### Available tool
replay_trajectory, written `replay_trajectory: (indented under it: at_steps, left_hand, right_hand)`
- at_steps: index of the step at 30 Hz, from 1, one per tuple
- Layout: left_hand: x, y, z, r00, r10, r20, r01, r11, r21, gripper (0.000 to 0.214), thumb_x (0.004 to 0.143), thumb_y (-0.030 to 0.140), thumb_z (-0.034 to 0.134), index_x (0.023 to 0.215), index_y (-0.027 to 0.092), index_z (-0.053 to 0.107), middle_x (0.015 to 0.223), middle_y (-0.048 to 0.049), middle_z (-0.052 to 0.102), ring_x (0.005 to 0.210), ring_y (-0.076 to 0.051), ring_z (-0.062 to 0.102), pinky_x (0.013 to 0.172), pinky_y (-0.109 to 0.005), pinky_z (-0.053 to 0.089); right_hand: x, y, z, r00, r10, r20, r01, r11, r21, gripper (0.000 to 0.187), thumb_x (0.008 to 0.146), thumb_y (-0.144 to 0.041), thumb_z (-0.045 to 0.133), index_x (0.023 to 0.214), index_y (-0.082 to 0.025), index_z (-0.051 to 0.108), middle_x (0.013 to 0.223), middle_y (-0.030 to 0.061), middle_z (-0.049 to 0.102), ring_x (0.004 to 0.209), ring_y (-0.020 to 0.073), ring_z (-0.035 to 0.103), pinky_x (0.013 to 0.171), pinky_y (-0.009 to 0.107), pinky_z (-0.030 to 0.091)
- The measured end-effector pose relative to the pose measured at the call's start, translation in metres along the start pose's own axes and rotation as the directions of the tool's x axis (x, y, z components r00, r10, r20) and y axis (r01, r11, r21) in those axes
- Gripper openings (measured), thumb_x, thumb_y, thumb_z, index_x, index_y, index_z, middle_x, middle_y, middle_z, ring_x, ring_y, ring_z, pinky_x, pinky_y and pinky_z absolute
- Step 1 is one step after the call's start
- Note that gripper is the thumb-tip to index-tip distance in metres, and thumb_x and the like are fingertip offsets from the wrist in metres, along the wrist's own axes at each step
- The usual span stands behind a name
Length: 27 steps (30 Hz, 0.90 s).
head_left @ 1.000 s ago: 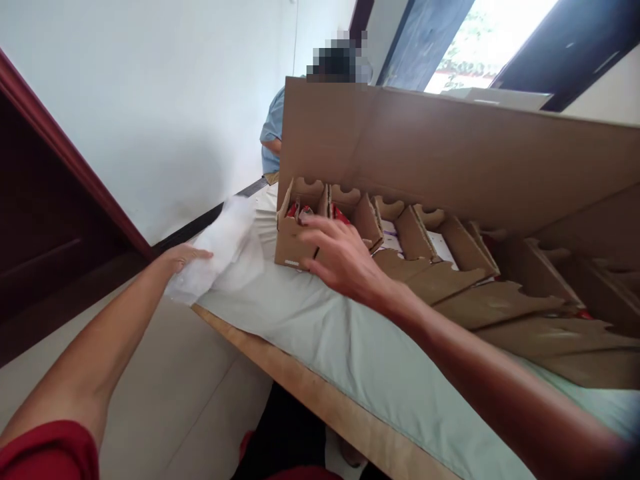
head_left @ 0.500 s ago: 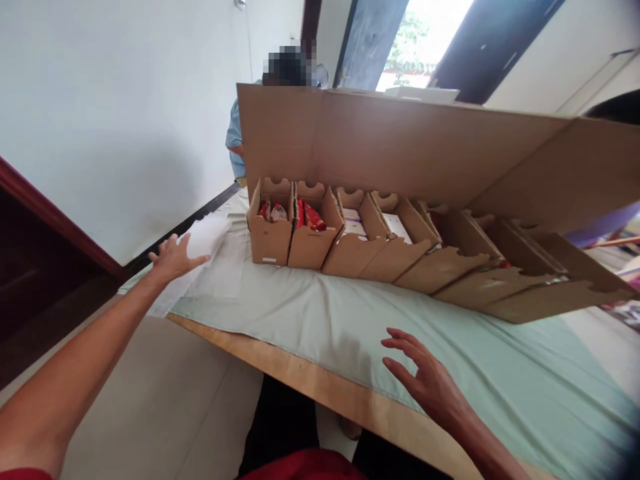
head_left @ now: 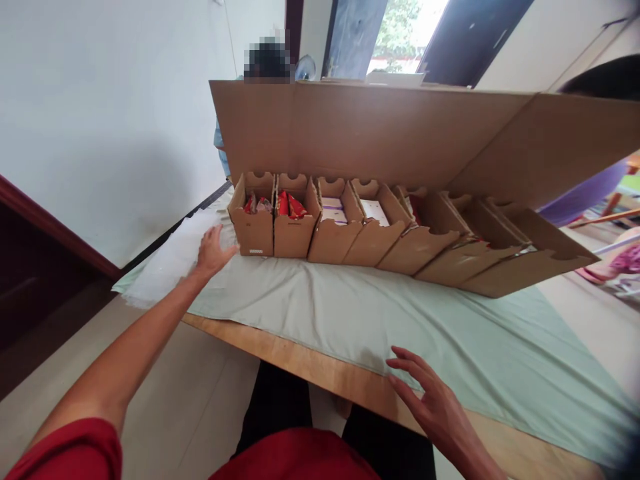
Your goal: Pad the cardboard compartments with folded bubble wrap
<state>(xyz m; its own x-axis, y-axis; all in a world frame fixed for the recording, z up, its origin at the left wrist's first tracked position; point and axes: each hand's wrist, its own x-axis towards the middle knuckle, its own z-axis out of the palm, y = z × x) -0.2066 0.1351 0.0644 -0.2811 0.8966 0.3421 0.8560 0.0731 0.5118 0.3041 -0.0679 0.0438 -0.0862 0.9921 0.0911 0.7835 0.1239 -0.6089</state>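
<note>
My left hand [head_left: 214, 251], fingers apart and holding nothing, is over the right edge of a stack of clear plastic sheets or bags [head_left: 173, 257]; whether it touches them I cannot tell. Just right of it stands the leftmost cardboard bin [head_left: 255, 233], with red packets [head_left: 257, 205] inside. The bin beside it holds more red packets [head_left: 291, 205]. White boxes with purple marks [head_left: 333, 212] lie in another bin. Above the table's near edge hovers my right hand [head_left: 433, 397], empty, its fingers loosely spread.
Several cardboard bins stand in a row, those on the right leaning. Behind them rises a tall cardboard panel [head_left: 375, 130]. A green cloth [head_left: 320, 300] covers the table, whose bare wooden edge [head_left: 280, 347] faces me. A person [head_left: 221, 150] is behind the panel at left.
My left hand has moved right, from over the plastic stack toward the leftmost bin. My right hand stays over the near edge, still spread. The view has shifted slightly.
</note>
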Motion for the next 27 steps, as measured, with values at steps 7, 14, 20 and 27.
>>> replay_trajectory:
  at_steps: [7,14,20,27]
  left_hand:
    - [0.031,0.035,0.022,0.995,-0.099,0.029,0.103,0.931,-0.349,0.051,0.081,0.030,0.063,0.129,0.013,0.058,0.126,-0.0153,0.071,0.117,-0.029,0.067,0.103,-0.043,0.052]
    - [0.041,0.017,0.012,0.992,-0.084,0.097,0.113,0.931,-0.348,0.049,0.081,0.026,0.056,0.128,0.010,0.060,0.126,-0.0154,0.072,0.116,-0.026,0.067,0.104,-0.042,0.052]
    - [0.042,0.016,0.008,0.989,-0.123,0.085,0.143,0.940,-0.309,0.047,0.082,0.023,0.054,0.127,0.012,0.061,0.121,-0.0133,0.072,0.114,-0.026,0.066,0.104,-0.042,0.051]
    - [-0.005,0.082,-0.011,0.950,0.173,-0.259,-0.192,0.980,-0.050,0.048,0.087,0.025,0.054,0.134,0.016,0.058,0.110,-0.0114,0.068,0.111,-0.028,0.063,0.107,-0.045,0.045]
  right_hand:
    - [-0.027,0.018,-0.005,0.999,0.037,-0.006,-0.037,0.999,0.005,0.039,0.091,-0.059,0.056,0.098,-0.028,0.078,0.129,0.0114,0.072,0.117,0.0323,0.070,0.099,0.050,0.059]
    - [-0.035,0.030,0.001,0.995,0.094,-0.043,-0.092,0.995,0.046,0.044,0.088,-0.065,0.055,0.093,-0.028,0.078,0.124,0.0118,0.074,0.111,0.0326,0.073,0.094,0.049,0.062]
    - [-0.024,0.024,0.006,0.996,0.076,-0.055,-0.074,0.997,0.038,0.041,0.088,-0.061,0.056,0.097,-0.027,0.078,0.129,0.0105,0.072,0.117,0.0306,0.070,0.098,0.047,0.059]
    - [0.005,0.005,-0.011,0.999,0.027,-0.034,-0.025,0.999,0.042,0.036,0.089,-0.055,0.057,0.101,-0.027,0.077,0.116,0.0095,0.076,0.106,0.0297,0.073,0.091,0.046,0.061]
